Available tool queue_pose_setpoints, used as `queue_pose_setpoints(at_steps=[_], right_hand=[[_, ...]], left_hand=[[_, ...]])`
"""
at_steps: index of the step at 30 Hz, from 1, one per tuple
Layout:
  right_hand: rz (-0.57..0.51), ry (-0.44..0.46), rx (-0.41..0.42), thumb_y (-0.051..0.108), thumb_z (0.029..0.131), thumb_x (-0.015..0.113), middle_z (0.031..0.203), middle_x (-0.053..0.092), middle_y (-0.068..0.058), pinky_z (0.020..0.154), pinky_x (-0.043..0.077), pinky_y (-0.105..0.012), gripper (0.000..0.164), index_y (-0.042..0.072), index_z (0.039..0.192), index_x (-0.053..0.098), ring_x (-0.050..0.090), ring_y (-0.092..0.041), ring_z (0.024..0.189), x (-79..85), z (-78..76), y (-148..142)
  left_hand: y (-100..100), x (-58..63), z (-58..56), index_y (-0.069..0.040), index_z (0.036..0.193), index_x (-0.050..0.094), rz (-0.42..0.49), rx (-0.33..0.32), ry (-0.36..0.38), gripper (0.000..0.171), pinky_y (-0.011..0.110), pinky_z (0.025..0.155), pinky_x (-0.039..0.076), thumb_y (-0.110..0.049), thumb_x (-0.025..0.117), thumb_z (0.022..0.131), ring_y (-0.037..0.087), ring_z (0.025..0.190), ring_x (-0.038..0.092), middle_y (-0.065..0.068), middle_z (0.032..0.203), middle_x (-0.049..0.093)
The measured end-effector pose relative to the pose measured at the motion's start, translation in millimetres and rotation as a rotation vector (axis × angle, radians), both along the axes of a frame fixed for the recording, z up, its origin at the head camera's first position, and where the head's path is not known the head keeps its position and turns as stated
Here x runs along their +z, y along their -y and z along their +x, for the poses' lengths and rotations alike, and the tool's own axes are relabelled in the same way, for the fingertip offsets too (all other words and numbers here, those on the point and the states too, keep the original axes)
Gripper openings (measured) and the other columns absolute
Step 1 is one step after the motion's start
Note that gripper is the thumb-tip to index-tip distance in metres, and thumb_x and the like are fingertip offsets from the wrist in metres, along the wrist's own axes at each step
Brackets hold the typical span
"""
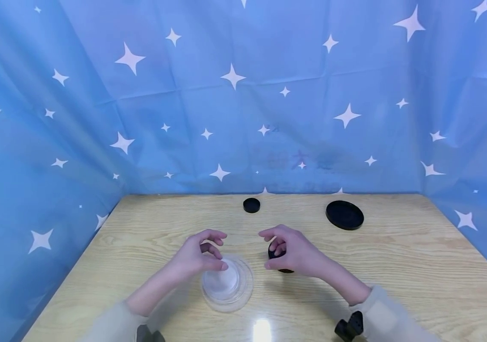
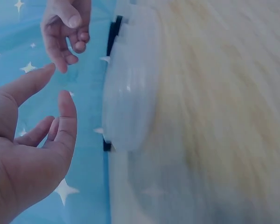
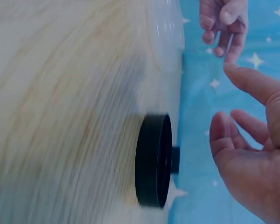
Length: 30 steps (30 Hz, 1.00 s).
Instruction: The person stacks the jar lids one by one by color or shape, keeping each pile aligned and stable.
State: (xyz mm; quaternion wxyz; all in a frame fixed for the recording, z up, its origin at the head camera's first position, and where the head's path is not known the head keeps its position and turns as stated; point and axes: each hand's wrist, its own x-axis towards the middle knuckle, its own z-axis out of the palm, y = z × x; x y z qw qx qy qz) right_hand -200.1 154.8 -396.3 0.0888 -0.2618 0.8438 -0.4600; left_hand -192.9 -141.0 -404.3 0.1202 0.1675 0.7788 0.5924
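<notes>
Both hands hover over a wooden counter point(image 1: 162, 216), relaxed and holding nothing, thumbs and fingers apart in loose curves. The left hand point(image 1: 196, 251) is above a stack of clear round plastic pieces point(image 1: 226, 287), in which a smaller, whitish round sits over a wider, see-through base. The left wrist view shows a gap between these fingers and the stack. The stack stands well forward of the counter's back edge, a little left of its midline.

The right hand point(image 1: 296, 251) is above a black round lid point(image 3: 147, 161), which it partly hides from the head camera; the right wrist view shows the lid lying flat, its raised rim well apart from the fingers. This lid lies to the right of the clear stack, apart from it.

A small black cap point(image 1: 252, 205) lies near the back edge, slightly left of its middle. A wide black disc point(image 1: 345, 215) with a raised rim lies near the same edge, toward the back right corner. Pale sleeves point(image 1: 390, 313) cover the forearms, and a blue curtain point(image 1: 247, 123) with white stars hangs behind the counter and along both side edges.
</notes>
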Motion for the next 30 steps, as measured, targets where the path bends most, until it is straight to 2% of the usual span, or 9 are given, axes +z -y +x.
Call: queue_pose_setpoints(at_steps=[4,9,13,17,21,24,30], right_hand=[[-0.005,-0.004,-0.046,0.011,0.083,0.086,0.125,0.059,-0.02,0.082,0.056,-0.029,0.064,-0.003,0.139,0.058,0.062,-0.024,0.095,2.5,0.4,-20.3],[-0.006,-0.021,-0.117,0.011,0.083,0.086,0.124,0.06,-0.02,0.081,0.055,-0.03,0.064,-0.001,0.139,0.059,0.062,-0.026,0.093,4.9,2.4,-52.6],[-0.001,-0.063,-0.178,0.011,0.083,0.087,0.12,0.06,-0.02,0.079,0.056,-0.029,0.063,-0.003,0.138,0.059,0.063,-0.028,0.092,5.4,2.9,-80.1],[0.012,-0.06,-0.258,0.01,0.085,0.085,0.119,0.059,-0.021,0.077,0.054,-0.026,0.064,-0.004,0.141,0.055,0.061,-0.028,0.095,4.4,1.6,-107.7],[0.002,-0.069,-0.319,0.01,0.088,0.082,0.121,0.059,-0.024,0.076,0.054,-0.024,0.067,-0.007,0.144,0.05,0.061,-0.024,0.096,1.6,-4.4,-131.1],[0.013,-0.099,-0.371,0.013,0.089,0.082,0.125,0.06,-0.025,0.076,0.053,-0.021,0.067,-0.007,0.144,0.05,0.061,-0.016,0.095,-1.6,-11.6,-145.8],[0.029,-0.13,-0.47,0.019,0.091,0.08,0.13,0.058,-0.026,0.075,0.052,-0.016,0.067,-0.005,0.146,0.05,0.059,0.0,0.093,-9.1,-24.7,-175.1]], left_hand=[[-13.7,2.8,-2.6,0.003,0.136,0.057,0.05,-0.05,-0.003,0.064,0.031,0.081,0.059,0.0,0.085,0.077,0.025,0.097,0.065,0.025,0.124,0.053],[-31.0,7.5,-7.9,-0.002,0.137,0.059,0.07,-0.068,0.005,0.064,0.034,0.083,0.059,-0.001,0.084,0.079,0.025,0.101,0.066,0.017,0.124,0.056],[-43.9,13.9,-15.3,-0.004,0.139,0.058,0.083,-0.096,0.005,0.065,0.036,0.083,0.06,0.0,0.083,0.08,0.025,0.106,0.066,0.012,0.129,0.057],[-59.1,22.0,-25.2,-0.006,0.142,0.056,0.101,-0.111,0.013,0.066,0.035,0.084,0.06,0.002,0.082,0.082,0.024,0.11,0.066,0.011,0.133,0.057],[-77.2,31.9,-37.9,-0.007,0.143,0.056,0.103,-0.117,0.011,0.067,0.034,0.085,0.059,0.001,0.083,0.082,0.023,0.11,0.067,0.01,0.132,0.058],[-91.7,38.2,-50.3,-0.008,0.144,0.056,0.097,-0.126,-0.009,0.068,0.034,0.087,0.059,-0.001,0.083,0.082,0.023,0.11,0.067,0.01,0.132,0.059],[-122.4,41.5,-76.4,-0.017,0.144,0.057,0.085,-0.123,-0.008,0.068,0.034,0.087,0.058,-0.007,0.085,0.083,0.015,0.109,0.067,0.0,0.13,0.06]])
